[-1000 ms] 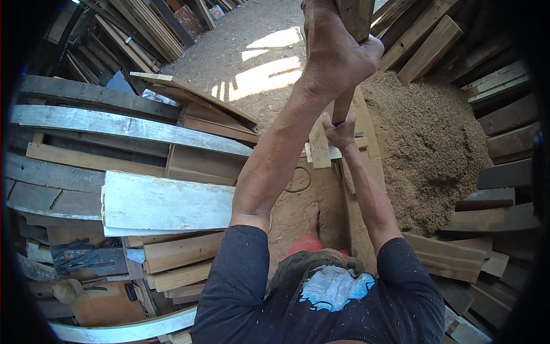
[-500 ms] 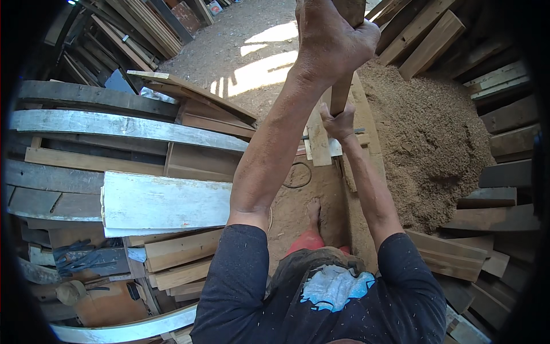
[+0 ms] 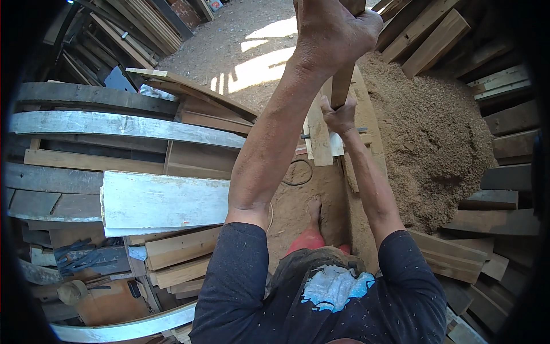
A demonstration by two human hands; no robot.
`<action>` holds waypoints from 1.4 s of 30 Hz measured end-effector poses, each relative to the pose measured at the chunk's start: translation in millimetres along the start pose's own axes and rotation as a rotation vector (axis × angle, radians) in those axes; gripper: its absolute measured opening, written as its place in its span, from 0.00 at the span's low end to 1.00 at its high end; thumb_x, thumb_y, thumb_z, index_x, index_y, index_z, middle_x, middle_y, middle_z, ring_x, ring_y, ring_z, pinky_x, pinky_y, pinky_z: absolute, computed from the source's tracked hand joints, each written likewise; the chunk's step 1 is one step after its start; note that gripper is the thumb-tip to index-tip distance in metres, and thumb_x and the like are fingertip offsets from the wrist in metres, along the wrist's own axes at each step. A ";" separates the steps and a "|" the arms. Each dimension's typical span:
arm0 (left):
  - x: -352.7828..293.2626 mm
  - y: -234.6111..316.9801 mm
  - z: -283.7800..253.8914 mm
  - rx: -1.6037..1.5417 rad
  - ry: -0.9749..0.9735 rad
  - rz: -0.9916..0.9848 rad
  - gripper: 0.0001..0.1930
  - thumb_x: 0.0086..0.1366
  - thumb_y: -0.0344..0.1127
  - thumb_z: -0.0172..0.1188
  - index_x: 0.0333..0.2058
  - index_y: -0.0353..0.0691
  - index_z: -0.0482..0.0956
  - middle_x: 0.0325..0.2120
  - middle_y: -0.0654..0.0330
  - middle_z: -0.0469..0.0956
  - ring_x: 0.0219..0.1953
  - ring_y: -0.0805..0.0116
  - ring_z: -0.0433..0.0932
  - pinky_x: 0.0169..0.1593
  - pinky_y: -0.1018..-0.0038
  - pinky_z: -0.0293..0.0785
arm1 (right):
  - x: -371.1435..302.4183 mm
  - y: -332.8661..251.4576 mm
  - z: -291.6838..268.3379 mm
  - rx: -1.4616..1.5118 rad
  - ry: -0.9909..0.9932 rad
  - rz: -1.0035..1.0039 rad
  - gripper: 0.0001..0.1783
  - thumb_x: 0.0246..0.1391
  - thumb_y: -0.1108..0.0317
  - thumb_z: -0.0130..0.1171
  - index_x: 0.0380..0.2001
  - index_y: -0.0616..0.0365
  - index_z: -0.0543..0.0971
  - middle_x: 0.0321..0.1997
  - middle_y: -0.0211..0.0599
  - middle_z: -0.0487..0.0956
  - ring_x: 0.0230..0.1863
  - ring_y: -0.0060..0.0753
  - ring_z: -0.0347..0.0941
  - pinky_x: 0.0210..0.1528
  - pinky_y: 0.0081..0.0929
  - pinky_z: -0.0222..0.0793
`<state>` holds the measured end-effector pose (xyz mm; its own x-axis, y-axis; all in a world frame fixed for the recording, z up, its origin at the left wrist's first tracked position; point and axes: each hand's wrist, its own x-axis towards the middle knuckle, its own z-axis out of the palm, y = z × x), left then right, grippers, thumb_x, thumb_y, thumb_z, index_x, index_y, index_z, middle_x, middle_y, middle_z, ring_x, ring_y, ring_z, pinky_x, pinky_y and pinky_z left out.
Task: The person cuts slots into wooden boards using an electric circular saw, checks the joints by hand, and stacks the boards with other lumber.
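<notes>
since the earlier frame, both hands have shifted slightly farther from the near end of the pale plank (image 3: 319, 140), the wooden bar (image 3: 342, 86) going with them. the person's left hand (image 3: 338, 34) wraps round the bar's upper part, its fingertips hidden; the right hand (image 3: 339, 117) clasps the bar's lower end, thumb along the left edge. the bar slants above the plank, near the left edge of the dusty timber beam (image 3: 371, 114). a dark rod (image 3: 362, 130) shows on both sides of the plank. the sawdust heap (image 3: 432, 149) spreads along the beam's right edge, and a white-painted board (image 3: 166, 200) lies off to the left, over stacked planks (image 3: 183, 248).
</notes>
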<state>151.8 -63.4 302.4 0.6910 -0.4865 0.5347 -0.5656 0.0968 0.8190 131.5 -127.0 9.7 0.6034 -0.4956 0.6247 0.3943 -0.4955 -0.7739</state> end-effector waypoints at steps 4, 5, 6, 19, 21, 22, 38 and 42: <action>5.4 -11.3 4.8 0.075 0.106 0.327 0.57 0.49 0.17 0.58 0.75 0.42 0.37 0.51 0.44 0.72 0.34 0.64 0.81 0.28 0.73 0.81 | 3.2 3.3 0.9 -0.019 -0.027 0.004 0.04 0.44 0.77 0.60 0.21 0.60 0.75 0.23 0.42 0.76 0.23 0.44 0.75 0.29 0.37 0.73; 2.8 -7.7 3.8 0.011 0.087 0.236 0.57 0.49 0.17 0.58 0.75 0.42 0.37 0.51 0.43 0.72 0.34 0.64 0.81 0.28 0.73 0.81 | 4.5 2.0 2.3 -0.016 -0.029 0.006 0.04 0.44 0.77 0.60 0.21 0.60 0.75 0.23 0.42 0.76 0.23 0.44 0.75 0.29 0.37 0.73; 0.1 -4.3 2.8 -0.052 0.073 0.144 0.57 0.49 0.17 0.58 0.75 0.42 0.37 0.51 0.43 0.72 0.33 0.64 0.81 0.27 0.72 0.82 | 6.1 0.8 3.9 -0.014 -0.013 -0.029 0.03 0.44 0.77 0.60 0.22 0.60 0.75 0.24 0.42 0.76 0.24 0.45 0.75 0.29 0.37 0.73; 10.8 -13.2 0.6 -0.039 0.051 0.200 0.56 0.48 0.17 0.58 0.75 0.39 0.38 0.50 0.43 0.74 0.39 0.60 0.81 0.38 0.70 0.81 | 16.3 12.1 11.1 -0.034 -0.001 -0.052 0.03 0.44 0.76 0.61 0.23 0.60 0.76 0.26 0.44 0.76 0.26 0.47 0.76 0.31 0.39 0.74; 12.7 -13.9 0.0 -0.038 0.052 0.207 0.56 0.48 0.17 0.58 0.75 0.39 0.38 0.50 0.43 0.74 0.40 0.60 0.81 0.40 0.69 0.81 | 18.8 14.4 12.4 -0.044 0.001 -0.078 0.03 0.44 0.76 0.61 0.23 0.60 0.76 0.26 0.43 0.76 0.26 0.47 0.76 0.32 0.39 0.74; 13.1 -14.8 -0.1 -0.039 0.054 0.209 0.56 0.48 0.17 0.58 0.75 0.39 0.38 0.50 0.43 0.75 0.41 0.59 0.81 0.41 0.69 0.81 | 19.5 14.7 12.7 -0.056 0.003 -0.105 0.03 0.44 0.76 0.61 0.23 0.60 0.76 0.25 0.43 0.76 0.26 0.47 0.76 0.32 0.39 0.74; 44.8 -50.7 3.6 0.096 0.192 0.702 0.55 0.48 0.17 0.57 0.75 0.38 0.40 0.49 0.45 0.76 0.47 0.54 0.80 0.53 0.66 0.80 | 27.6 30.8 22.3 -0.012 0.002 -0.050 0.03 0.45 0.75 0.63 0.23 0.59 0.77 0.25 0.42 0.77 0.26 0.44 0.77 0.31 0.38 0.74; 35.1 -43.1 4.5 0.220 0.221 0.655 0.55 0.48 0.17 0.57 0.74 0.39 0.40 0.50 0.44 0.75 0.47 0.53 0.80 0.52 0.67 0.81 | 29.9 36.9 19.6 -0.039 -0.001 -0.051 0.03 0.46 0.74 0.63 0.23 0.59 0.77 0.25 0.42 0.77 0.26 0.44 0.77 0.30 0.37 0.73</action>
<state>198.4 -88.6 284.9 0.2413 -0.1991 0.9498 -0.9560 0.1194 0.2679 177.7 -146.1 -2.2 0.5834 -0.4684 0.6635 0.3977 -0.5475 -0.7363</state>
